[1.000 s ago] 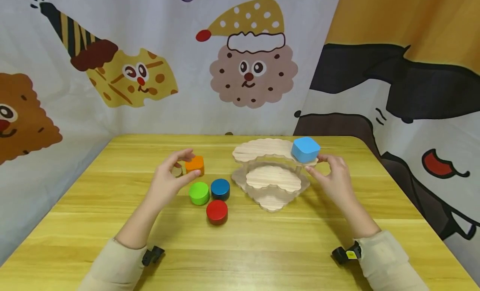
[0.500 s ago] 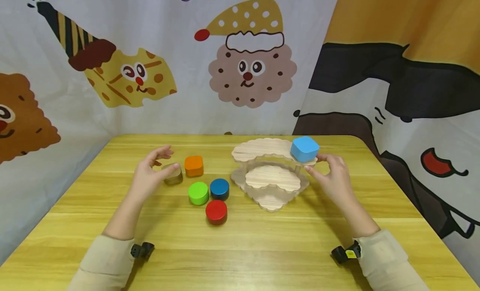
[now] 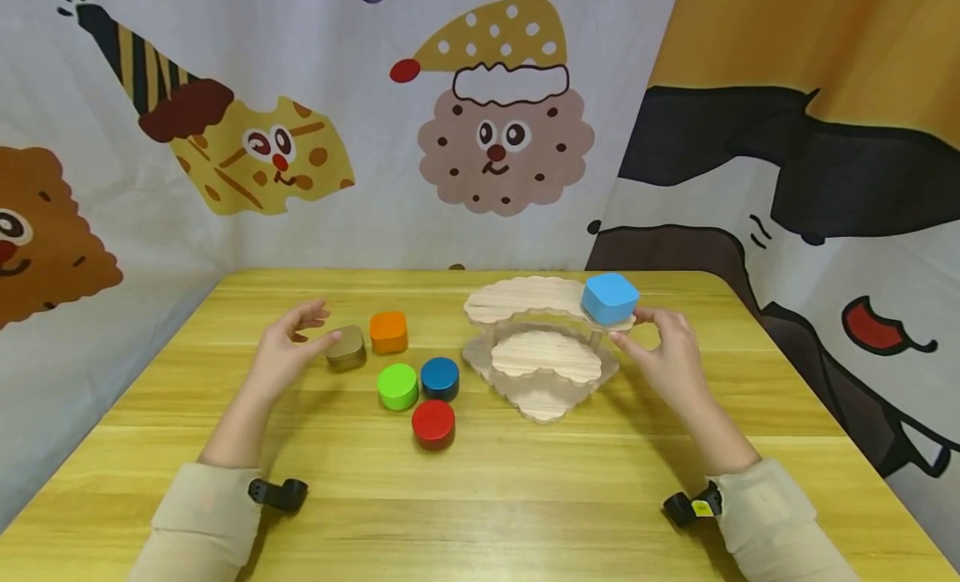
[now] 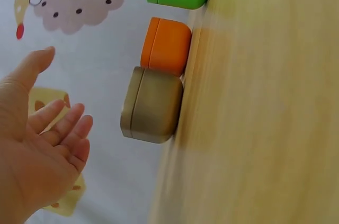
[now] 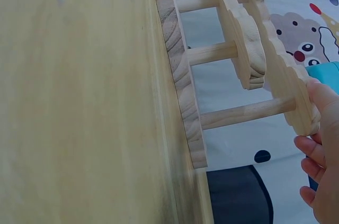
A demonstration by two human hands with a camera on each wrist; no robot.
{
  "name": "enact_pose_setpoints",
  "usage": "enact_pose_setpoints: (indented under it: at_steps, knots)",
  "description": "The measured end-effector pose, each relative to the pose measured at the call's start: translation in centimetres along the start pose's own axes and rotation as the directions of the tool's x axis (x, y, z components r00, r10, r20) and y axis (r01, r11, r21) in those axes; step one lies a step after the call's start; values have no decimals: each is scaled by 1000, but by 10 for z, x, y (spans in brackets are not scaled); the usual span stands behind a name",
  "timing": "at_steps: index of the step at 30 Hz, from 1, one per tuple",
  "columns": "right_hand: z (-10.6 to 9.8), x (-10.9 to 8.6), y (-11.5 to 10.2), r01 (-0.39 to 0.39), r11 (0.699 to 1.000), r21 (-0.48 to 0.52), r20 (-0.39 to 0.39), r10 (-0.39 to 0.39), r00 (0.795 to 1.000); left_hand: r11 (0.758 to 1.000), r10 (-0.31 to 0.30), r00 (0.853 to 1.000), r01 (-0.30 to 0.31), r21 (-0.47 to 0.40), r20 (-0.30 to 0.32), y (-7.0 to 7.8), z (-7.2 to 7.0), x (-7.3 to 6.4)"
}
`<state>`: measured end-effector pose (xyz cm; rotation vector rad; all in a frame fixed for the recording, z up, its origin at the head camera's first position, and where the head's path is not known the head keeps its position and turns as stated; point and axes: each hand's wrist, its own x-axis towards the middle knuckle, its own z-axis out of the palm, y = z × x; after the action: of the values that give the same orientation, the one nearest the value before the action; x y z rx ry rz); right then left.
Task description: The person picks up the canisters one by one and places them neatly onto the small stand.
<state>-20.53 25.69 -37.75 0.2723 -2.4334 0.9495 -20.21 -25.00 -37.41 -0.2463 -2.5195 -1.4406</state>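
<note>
A tiered wooden stand (image 3: 525, 298) with scalloped edges is on the table, and a light blue rounded block (image 3: 611, 298) sits at the right end of its top tier. With thumb and fingers my right hand (image 3: 667, 357) pinches that end of the top tier; the right wrist view shows the thumb on one face of the board (image 5: 302, 108) and fingertips at the other. My left hand (image 3: 281, 348) hovers with relaxed fingers just left of a brownish-gold block (image 3: 347, 348). In the left wrist view a gap separates the left hand (image 4: 42, 150) from it.
An orange block (image 3: 388, 332) stands right of the gold one. Nearer are round green (image 3: 397, 387), dark blue (image 3: 439, 378) and red (image 3: 433, 423) blocks, left of the stand. A printed curtain (image 3: 337, 232) hangs behind the wooden table (image 3: 480, 515).
My left hand has moved left, away from the orange block and past the gold one, which now shows fully. The right hand keeps its hold on the stand.
</note>
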Motion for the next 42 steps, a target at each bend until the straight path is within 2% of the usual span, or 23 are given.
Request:
enact_pose_setpoints:
  at_steps: [8,18,32,42]
  knots:
    - [0,0,2,12,1000,4,-10,-12,1000,998,-63,994,61,24,91,-16,-2,1]
    - [1,0,2,13,1000,3,-11,-13,1000,986,-158,977,165,-32,145,-31,1,0]
    - [1,0,0,-1,1000,-1,0,1,1000,969,-228,961,239,-61,155,-44,7,-2]
    - [1,0,0,-9,1000,6,2,9,1000,972,-216,964,226,-56,154,-47,8,-3]
